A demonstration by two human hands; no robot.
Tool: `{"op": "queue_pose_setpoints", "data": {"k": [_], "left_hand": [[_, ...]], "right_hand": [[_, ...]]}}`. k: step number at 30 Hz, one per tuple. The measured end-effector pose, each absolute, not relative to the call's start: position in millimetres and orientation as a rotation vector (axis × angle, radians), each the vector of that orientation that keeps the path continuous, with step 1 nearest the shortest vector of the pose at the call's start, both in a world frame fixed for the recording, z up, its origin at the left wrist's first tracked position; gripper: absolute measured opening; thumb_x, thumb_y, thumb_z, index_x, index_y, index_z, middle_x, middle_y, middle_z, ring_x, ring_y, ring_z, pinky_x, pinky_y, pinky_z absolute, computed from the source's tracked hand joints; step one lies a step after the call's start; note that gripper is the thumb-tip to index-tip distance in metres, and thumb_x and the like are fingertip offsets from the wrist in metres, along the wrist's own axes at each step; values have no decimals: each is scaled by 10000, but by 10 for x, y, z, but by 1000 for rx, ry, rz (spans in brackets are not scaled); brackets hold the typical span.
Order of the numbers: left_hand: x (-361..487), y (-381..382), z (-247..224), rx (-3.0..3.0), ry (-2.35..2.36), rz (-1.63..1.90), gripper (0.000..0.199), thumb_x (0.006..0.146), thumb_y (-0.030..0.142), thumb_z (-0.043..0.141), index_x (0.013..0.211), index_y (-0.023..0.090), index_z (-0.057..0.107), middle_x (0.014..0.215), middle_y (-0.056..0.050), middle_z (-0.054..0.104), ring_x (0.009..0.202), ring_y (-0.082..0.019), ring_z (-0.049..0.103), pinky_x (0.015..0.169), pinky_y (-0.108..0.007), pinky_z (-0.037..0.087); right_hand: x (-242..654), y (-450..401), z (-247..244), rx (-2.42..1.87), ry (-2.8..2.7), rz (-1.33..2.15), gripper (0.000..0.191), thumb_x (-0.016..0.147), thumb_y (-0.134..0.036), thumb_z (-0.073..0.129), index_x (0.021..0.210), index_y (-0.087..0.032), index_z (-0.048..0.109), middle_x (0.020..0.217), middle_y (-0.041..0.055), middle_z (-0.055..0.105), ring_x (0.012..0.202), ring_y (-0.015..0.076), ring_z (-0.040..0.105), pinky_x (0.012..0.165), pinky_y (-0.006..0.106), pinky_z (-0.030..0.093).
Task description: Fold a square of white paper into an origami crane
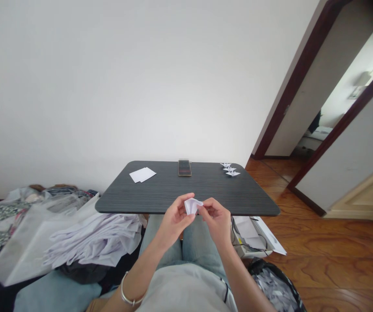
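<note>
Both my left hand [174,219] and my right hand [217,219] pinch a small folded piece of white paper [192,206] above the front edge of a dark grey wood-grain table [186,203]. The fingers of my right hand press on its right side, and my left fingers hold its left side. Farther back on the table lie loose white paper sheets [142,174], a phone [184,168] and several small white origami cranes [230,170]. A metal bangle [128,292] circles my left wrist.
A heap of white sheets [95,238] and plastic bags [27,234] lies on the left. A box with papers and cables [250,236] sits beneath the table's right side. A dark bag [273,286] stands at lower right on the wooden floor [329,255], with a doorway beyond.
</note>
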State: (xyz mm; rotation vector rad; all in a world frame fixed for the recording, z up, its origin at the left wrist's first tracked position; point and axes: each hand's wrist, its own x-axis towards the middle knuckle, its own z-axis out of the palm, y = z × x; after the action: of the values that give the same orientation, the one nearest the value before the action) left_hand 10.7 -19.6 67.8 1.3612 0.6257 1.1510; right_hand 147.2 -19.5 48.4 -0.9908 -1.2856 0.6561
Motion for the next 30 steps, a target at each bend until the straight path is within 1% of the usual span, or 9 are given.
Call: {"op": "queue_pose_setpoints", "data": {"k": [2,3,7,11,16,23,26,30], "left_hand": [[117,-193,683,1354,691,1135,469,755,230,596,1203,168,471,1038,-93,614,917,-188,582,771,-301,463],[118,-189,686,1358,719,1129,461,756,215,581,1202,164,473,1050,-94,614,925,-196,582,767,-307,467],[113,-169,681,1418,775,1152,431,736,139,543,1164,155,501,1131,-93,591,1017,-216,552,862,-348,436],[111,-158,651,1543,795,1177,366,761,143,520,1126,162,523,1129,-90,590,1042,-212,541,923,-367,400],[112,-182,667,1676,851,1154,317,785,155,501,1099,163,543,1085,-86,597,1005,-205,545,902,-353,411],[122,-205,715,1711,884,1159,325,783,165,503,1105,163,547,1080,-88,594,983,-204,547,869,-340,425],[115,-186,693,1704,910,1165,324,775,158,507,1096,160,552,1085,-86,596,993,-204,548,886,-342,415],[88,-154,656,1665,909,1154,344,772,153,509,1114,159,539,1082,-83,603,995,-207,556,883,-346,417]], "right_hand": [[1476,-182,477,-1008,-1310,624,96,753,-229,590,681,-167,601,610,-12,564,550,123,524,484,219,406],[1479,-177,476,-1015,-1328,605,97,754,-230,590,681,-167,603,616,-8,570,557,125,528,486,218,407],[1485,-165,477,-1028,-1372,556,100,757,-252,596,702,-171,617,643,1,587,571,128,537,485,213,409],[1480,-174,494,-1010,-1376,507,91,753,-267,606,748,-179,630,657,3,587,588,135,543,488,216,417],[1470,-193,536,-1012,-1368,406,89,753,-254,605,699,-183,607,636,-7,558,587,131,525,483,214,408],[1455,-194,549,-1049,-1312,434,154,769,-254,587,641,-174,554,588,-24,520,531,112,498,454,203,381],[1461,-184,524,-1035,-1298,454,137,755,-259,603,652,-174,571,588,-22,531,533,117,507,450,204,390],[1483,-165,487,-955,-1302,507,95,770,-260,592,726,-182,620,636,-3,556,556,125,518,447,210,413]]}}
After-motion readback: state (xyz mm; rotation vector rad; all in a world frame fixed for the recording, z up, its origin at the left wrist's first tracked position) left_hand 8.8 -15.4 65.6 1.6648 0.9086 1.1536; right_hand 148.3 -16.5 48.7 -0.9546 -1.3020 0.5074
